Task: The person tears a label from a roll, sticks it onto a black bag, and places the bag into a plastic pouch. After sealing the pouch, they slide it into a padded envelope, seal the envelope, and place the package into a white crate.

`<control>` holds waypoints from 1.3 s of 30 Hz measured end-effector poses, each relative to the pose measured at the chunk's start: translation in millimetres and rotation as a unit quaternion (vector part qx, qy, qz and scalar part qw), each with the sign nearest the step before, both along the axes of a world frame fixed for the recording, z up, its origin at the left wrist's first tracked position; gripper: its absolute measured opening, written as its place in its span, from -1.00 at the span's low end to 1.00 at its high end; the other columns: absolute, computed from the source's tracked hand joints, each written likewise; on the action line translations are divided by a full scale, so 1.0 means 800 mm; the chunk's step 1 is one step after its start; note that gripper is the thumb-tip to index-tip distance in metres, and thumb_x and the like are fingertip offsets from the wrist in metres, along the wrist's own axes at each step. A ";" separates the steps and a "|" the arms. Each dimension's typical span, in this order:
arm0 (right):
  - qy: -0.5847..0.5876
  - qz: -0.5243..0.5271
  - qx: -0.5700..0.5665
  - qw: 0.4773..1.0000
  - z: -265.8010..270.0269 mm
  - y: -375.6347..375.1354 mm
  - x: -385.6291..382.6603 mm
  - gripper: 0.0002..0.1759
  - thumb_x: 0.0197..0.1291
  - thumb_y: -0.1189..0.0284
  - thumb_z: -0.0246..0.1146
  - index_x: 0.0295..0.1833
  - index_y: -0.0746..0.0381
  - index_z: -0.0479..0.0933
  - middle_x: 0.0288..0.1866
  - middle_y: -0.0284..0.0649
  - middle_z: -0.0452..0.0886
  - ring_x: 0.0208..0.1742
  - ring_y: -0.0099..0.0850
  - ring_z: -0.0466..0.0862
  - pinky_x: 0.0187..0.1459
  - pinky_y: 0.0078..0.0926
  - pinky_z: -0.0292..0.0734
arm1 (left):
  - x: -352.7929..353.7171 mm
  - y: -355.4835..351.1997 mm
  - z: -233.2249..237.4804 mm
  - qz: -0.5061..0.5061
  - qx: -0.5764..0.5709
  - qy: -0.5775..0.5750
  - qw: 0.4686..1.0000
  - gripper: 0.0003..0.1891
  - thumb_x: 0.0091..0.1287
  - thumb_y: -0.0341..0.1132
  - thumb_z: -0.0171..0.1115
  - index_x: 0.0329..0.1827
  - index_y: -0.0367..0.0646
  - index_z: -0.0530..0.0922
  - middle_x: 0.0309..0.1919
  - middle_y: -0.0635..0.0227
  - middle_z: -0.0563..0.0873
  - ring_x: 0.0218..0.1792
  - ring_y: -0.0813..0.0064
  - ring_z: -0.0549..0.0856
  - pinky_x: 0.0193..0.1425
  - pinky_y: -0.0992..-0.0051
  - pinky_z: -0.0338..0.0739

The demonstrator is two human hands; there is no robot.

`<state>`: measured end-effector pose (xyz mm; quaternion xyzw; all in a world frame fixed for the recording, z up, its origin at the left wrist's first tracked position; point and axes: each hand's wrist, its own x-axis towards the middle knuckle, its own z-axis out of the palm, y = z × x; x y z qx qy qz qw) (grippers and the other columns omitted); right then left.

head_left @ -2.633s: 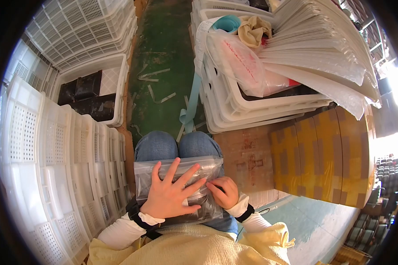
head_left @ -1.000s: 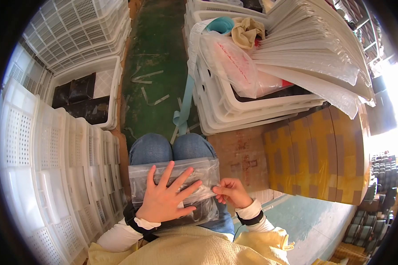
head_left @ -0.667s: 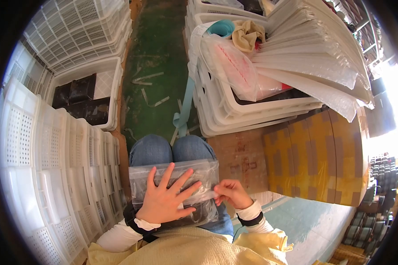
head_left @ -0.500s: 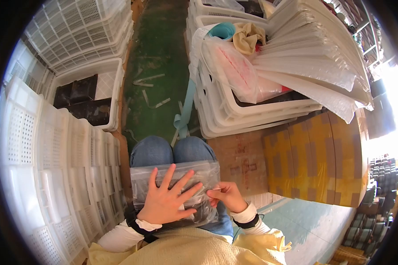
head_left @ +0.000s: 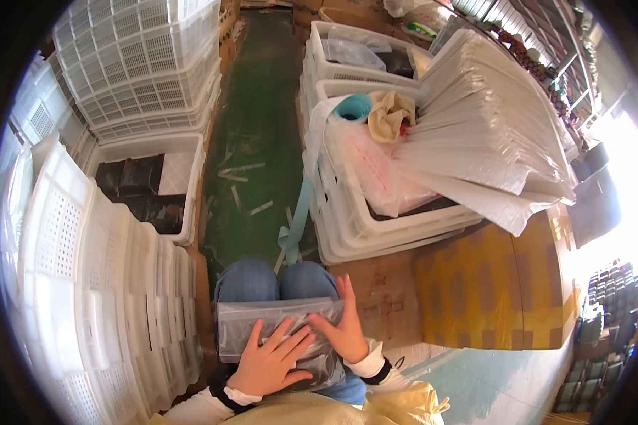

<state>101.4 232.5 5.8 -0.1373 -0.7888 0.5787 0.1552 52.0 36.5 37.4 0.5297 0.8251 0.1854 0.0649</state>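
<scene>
Green-painted concrete floor [head_left: 255, 106] runs up the middle of a cramped storeroom, littered with a few strips of tape, and walled on both sides by white plastic crates. On the left stand stacks of empty crates [head_left: 142, 64], more of them nested on edge nearer the person, and one open crate [head_left: 181, 152] holding at least three dark packs [head_left: 138, 185]. On the right, two stacked-up crates show their contents: the far crate [head_left: 319, 42] has clear bags in it, the near crate [head_left: 347, 227] holds one pink bag [head_left: 383, 180], one blue roll [head_left: 352, 108] trailing its strip down to the floor, one tan cloth [head_left: 390, 113] and a thick fan of flat white sleeves [head_left: 489, 134]. Beside it sit one brown carton [head_left: 379, 297] and one yellow carton [head_left: 489, 290] under film. A clear bag [head_left: 262, 322] with dark contents lies across the person's two knees. The left hand [head_left: 269, 363] lies flat on the bag, fingers spread and gripping nothing. The right hand [head_left: 342, 329] presses the bag's right end, fingers straight and unclenched.
</scene>
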 end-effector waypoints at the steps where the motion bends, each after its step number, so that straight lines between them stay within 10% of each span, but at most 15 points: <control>1: -0.015 -0.016 -0.027 0.999 -0.018 -0.004 0.006 0.02 0.01 0.30 0.42 0.44 0.43 -0.04 0.43 0.17 0.11 0.45 -0.04 0.16 0.38 -0.28 0.08 | -0.001 -0.005 0.003 0.027 -0.002 -0.038 0.999 -0.21 0.17 0.21 0.14 0.37 -0.09 0.30 0.33 0.28 0.37 0.40 0.16 0.23 0.38 -0.23 -0.13; 6: -0.141 0.023 -0.005 0.990 -0.066 0.007 0.033 0.29 -0.13 -0.04 0.46 0.48 0.41 -0.16 0.46 0.36 -0.12 0.52 0.15 -0.17 0.43 -0.04 -0.19 | -0.036 -0.026 -0.001 0.406 0.133 -0.126 0.895 -0.08 0.15 -0.01 0.32 0.45 -0.29 0.04 0.40 -0.01 0.20 0.44 0.03 0.13 0.45 -0.04 -0.16; 9: -0.191 0.075 0.089 0.975 -0.052 0.003 0.029 0.31 -0.16 -0.17 0.41 0.49 0.32 -0.14 0.50 0.31 -0.26 0.50 0.26 -0.32 0.40 0.18 -0.35 | -0.055 -0.057 -0.059 0.377 0.216 -0.423 0.795 0.06 0.05 -0.10 0.44 0.48 -0.30 -0.08 0.45 -0.04 0.06 0.47 0.01 0.01 0.49 0.06 -0.23; 13: -0.111 0.104 0.154 0.976 -0.067 -0.011 0.025 0.30 -0.17 -0.21 0.39 0.49 0.29 -0.13 0.52 0.26 -0.34 0.49 0.30 -0.35 0.36 0.26 -0.42 | -0.038 -0.062 -0.100 0.305 0.232 -0.508 0.771 0.26 -0.11 -0.09 0.57 0.50 -0.27 -0.21 0.48 -0.07 -0.13 0.49 0.01 -0.13 0.49 0.24 -0.11; 16: -0.071 0.117 0.104 0.985 -0.067 -0.013 0.024 0.30 -0.13 -0.18 0.37 0.50 0.30 -0.18 0.52 0.25 -0.36 0.50 0.24 -0.43 0.37 0.23 -0.50 | -0.029 -0.067 -0.105 0.292 0.268 -0.571 0.719 0.24 -0.09 -0.20 0.58 0.49 -0.25 -0.23 0.38 -0.01 0.07 0.39 0.16 0.12 0.44 0.28 0.05; 19: -0.025 0.135 0.042 0.990 -0.062 -0.022 0.029 0.15 -0.02 0.03 0.42 0.48 0.32 -0.11 0.52 0.18 -0.15 0.53 0.07 -0.14 0.40 0.09 -0.19 | -0.025 -0.067 -0.085 0.271 0.282 -0.548 0.740 0.19 -0.07 -0.36 0.56 0.48 -0.28 -0.22 0.26 0.10 0.33 0.25 0.30 0.39 0.35 0.31 0.25; 21: -0.030 0.163 -0.162 0.973 -0.046 -0.026 0.034 0.05 -0.03 0.25 0.47 0.44 0.31 -0.04 0.51 0.10 -0.07 0.49 -0.12 0.01 0.40 -0.14 -0.04 | -0.014 -0.061 -0.028 0.218 0.256 -0.546 0.768 -0.28 0.17 -0.07 0.37 0.31 -0.24 0.27 0.11 0.23 0.54 0.06 0.26 0.56 0.17 0.31 0.43; 23: -0.006 0.191 -0.218 0.957 -0.028 -0.023 0.032 -0.08 -0.03 0.45 0.47 0.37 0.28 0.06 0.40 -0.04 0.20 0.34 -0.32 0.30 0.29 -0.32 0.26 | -0.016 -0.063 -0.024 0.229 0.212 -0.595 0.741 -0.14 0.05 -0.13 0.48 0.35 -0.26 0.20 0.16 0.21 0.49 0.16 0.27 0.49 0.27 0.30 0.34; 27: -0.078 0.127 -0.318 0.936 -0.031 -0.019 0.047 -0.14 0.01 0.47 0.44 0.36 0.28 0.08 0.28 -0.13 0.31 0.27 -0.36 0.35 0.25 -0.37 0.30 | -0.038 -0.053 -0.038 0.216 0.173 -0.617 0.737 0.05 -0.09 -0.39 0.58 0.39 -0.32 -0.01 0.21 0.13 0.41 0.20 0.35 0.45 0.30 0.31 0.32; 35: -0.109 0.069 -0.374 0.919 -0.025 -0.012 0.017 -0.48 0.09 0.45 0.38 0.15 0.34 0.40 -0.01 -0.24 0.58 -0.01 -0.48 0.55 0.03 -0.53 0.47 | -0.061 -0.023 -0.036 0.240 0.272 -0.600 0.713 -0.12 -0.10 -0.42 0.58 0.27 -0.26 0.18 0.10 0.21 0.48 0.13 0.38 0.50 0.24 0.35 0.38; 39: -0.135 0.045 -0.541 0.829 -0.026 0.008 0.016 -0.43 0.12 0.33 0.34 0.21 0.31 0.37 0.08 -0.16 0.56 0.06 -0.37 0.57 0.08 -0.42 0.47 | -0.082 0.003 -0.019 0.214 0.272 -0.622 0.703 -0.16 -0.08 -0.45 0.56 0.24 -0.25 0.20 0.06 0.24 0.50 0.09 0.40 0.51 0.21 0.38 0.39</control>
